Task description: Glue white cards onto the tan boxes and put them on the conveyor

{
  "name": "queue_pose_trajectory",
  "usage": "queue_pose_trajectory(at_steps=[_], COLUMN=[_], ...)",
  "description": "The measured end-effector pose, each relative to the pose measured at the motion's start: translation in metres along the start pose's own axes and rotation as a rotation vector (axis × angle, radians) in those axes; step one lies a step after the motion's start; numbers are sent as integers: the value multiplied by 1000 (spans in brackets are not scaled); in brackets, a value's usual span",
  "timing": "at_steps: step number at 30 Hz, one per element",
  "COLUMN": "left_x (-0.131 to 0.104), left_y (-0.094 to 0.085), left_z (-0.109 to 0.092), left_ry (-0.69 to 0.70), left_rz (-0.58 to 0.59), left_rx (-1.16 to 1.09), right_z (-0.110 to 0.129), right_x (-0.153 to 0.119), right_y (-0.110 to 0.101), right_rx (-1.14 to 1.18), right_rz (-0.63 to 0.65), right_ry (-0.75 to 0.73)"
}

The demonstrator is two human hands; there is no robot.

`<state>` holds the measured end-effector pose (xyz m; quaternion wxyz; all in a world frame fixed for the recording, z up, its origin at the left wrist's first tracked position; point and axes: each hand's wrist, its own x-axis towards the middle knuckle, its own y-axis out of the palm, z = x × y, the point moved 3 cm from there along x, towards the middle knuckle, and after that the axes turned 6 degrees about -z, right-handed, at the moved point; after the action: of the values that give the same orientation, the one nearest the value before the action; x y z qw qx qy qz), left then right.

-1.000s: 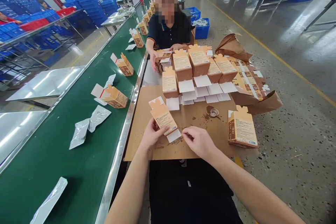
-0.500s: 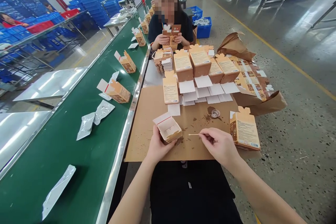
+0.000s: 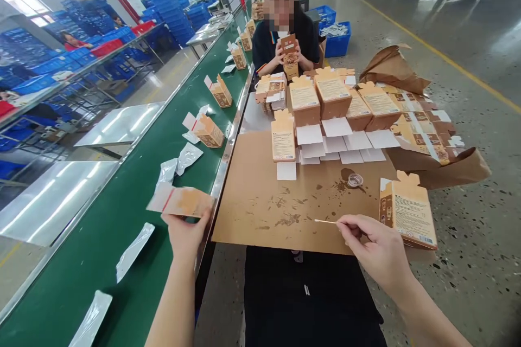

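Note:
My left hand (image 3: 186, 233) grips a small carton (image 3: 189, 200) over the green conveyor (image 3: 134, 303); its white flap with a red strip points left. Between the fingertips of my right hand (image 3: 372, 241) is a thin cotton swab (image 3: 325, 221), held above the brown cardboard sheet (image 3: 248, 184). Dark wet marks spot that sheet. Near its right part sits a small clear round dish (image 3: 355, 180). One printed carton (image 3: 409, 211) lies to the right of my right hand, and stacked cartons (image 3: 334, 92) with white flaps fill the back of the sheet.
Silver pouches (image 3: 135, 252) and upright cartons (image 3: 220, 92) stand along the conveyor, edged by a metal rail (image 3: 228, 157). Across the table a person (image 3: 285, 38) holds a carton. Torn brown paper (image 3: 394, 70) wraps flat cartons at the right; blue bins (image 3: 337, 40) stand behind.
My left hand has moved left with its carton, from above the cardboard to above the conveyor. The view has shifted. The person opposite has raised and turned their carton.

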<state>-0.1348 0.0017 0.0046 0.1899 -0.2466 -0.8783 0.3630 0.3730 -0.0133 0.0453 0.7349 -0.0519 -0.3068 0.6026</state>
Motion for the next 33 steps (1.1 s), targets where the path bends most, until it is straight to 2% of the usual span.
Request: queue_pose_trajectory(at_steps=[3, 5, 7, 10, 12, 17, 20, 23, 25, 27, 28, 30, 31, 33], left_x=[24, 31, 35, 38, 43, 54, 43, 16, -1, -12, -14, -16, -16, -17], left_y=[-19, -20, -16, -6, 0, 9, 4, -12, -20, -12, 0, 37, 61, 109], left_z=[26, 38, 44, 44, 41, 27, 28, 38, 39, 20, 3, -48, -78, -138], left_ry=[-117, -159, -128, -67, -64, -70, -51, 3, 66, 126, 137, 126, 112, 92], left_rz=[-95, -122, -106, -89, -90, -10, -73, -256, -363, -321, -228, 50, 208, 441], left_rx=[-58, -119, -163, -192, -216, -273, -280, -327, -410, -530, -590, -690, -707, -717], right_z=[-2, -3, -5, -9, -12, -11, -9, -9, -11, -14, -15, -15, -14, -11], right_x=[0, 0, 1, 3, 5, 12, 10, 0, -7, -10, -9, -4, -1, 6], right_y=[1, 3, 6, 10, 14, 19, 12, -8, -23, -35, -39, -43, -43, -41], right_rx=[-15, -24, -37, -43, -31, 2, 0, -45, -83, -112, -123, -135, -139, -152], right_rz=[5, 9, 22, 79, 111, 151, 120, -10, -101, -123, -121, -109, -103, -99], right_ry=[-17, -25, -24, -2, 20, 47, 52, 87, 116, 114, 103, 68, 53, 29])
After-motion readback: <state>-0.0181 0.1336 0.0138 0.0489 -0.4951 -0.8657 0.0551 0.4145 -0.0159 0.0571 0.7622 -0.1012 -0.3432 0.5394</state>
